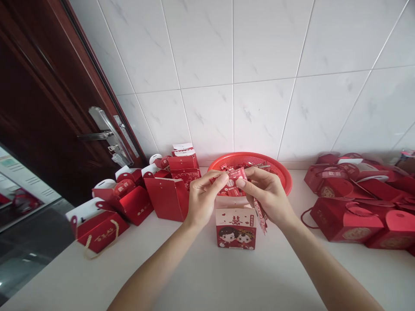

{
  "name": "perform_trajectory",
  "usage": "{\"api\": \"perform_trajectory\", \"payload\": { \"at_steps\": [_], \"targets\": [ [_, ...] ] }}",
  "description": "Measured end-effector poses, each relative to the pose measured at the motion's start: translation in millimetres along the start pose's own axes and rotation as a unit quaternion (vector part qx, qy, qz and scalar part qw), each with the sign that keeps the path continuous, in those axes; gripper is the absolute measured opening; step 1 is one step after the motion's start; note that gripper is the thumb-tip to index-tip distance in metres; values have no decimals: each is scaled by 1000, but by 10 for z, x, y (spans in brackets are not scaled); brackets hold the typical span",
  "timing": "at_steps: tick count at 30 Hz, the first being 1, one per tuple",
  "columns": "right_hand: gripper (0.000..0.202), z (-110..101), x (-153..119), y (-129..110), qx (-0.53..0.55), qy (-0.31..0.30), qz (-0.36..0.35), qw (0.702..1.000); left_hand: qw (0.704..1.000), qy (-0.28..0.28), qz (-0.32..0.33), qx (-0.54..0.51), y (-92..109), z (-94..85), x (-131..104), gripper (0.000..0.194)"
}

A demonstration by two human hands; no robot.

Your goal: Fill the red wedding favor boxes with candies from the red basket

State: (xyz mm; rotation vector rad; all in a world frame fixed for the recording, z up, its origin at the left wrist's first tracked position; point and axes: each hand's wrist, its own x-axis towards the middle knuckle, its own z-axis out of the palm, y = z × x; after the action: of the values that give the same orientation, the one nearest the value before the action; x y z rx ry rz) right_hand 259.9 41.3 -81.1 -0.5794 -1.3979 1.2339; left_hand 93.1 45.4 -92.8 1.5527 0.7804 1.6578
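Both hands are raised over a small red and white gift box (236,235) printed with two cartoon figures, its top flap up. My left hand (205,194) pinches one end of a red wrapped candy (238,174) between thumb and fingers. At its other end, my right hand (266,193) has thumb and forefinger closed on the same candy. A second red and white packet (260,216) hangs from under the right hand's lower fingers. Behind the hands stands a red plastic basket (285,177) holding several red wrapped candies, partly hidden by the fingers.
Several open red gift boxes (167,198) stand at the left on the white table (201,276). More red boxes (346,218), closed, crowd the right side. A tiled wall (207,116) rises behind, and a dark wooden door (48,86) with a metal handle is at the left.
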Motion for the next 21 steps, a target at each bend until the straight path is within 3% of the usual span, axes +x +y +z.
{"api": "perform_trajectory", "payload": {
  "at_steps": [6, 10, 15, 21],
  "targets": [
    [29, -4, 5, 10, -9, 13, -12, 1000, 998, -41, -37, -9, 50, -27, 52, 12],
    [29, -34, 8, -7, -26, -11, -10, 1000, 996, -68, -6, 51, 108, -77, 70, 8],
    [29, 6, 1, -9, -20, 2, -1, 1000, 997, -31, 27, 58, 90, -75, 39, 12],
    [32, 52, -6, 6, -14, 28, -8, 999, 999, -6, -52, -13, 38, -33, 46, 12]
  ]
}}
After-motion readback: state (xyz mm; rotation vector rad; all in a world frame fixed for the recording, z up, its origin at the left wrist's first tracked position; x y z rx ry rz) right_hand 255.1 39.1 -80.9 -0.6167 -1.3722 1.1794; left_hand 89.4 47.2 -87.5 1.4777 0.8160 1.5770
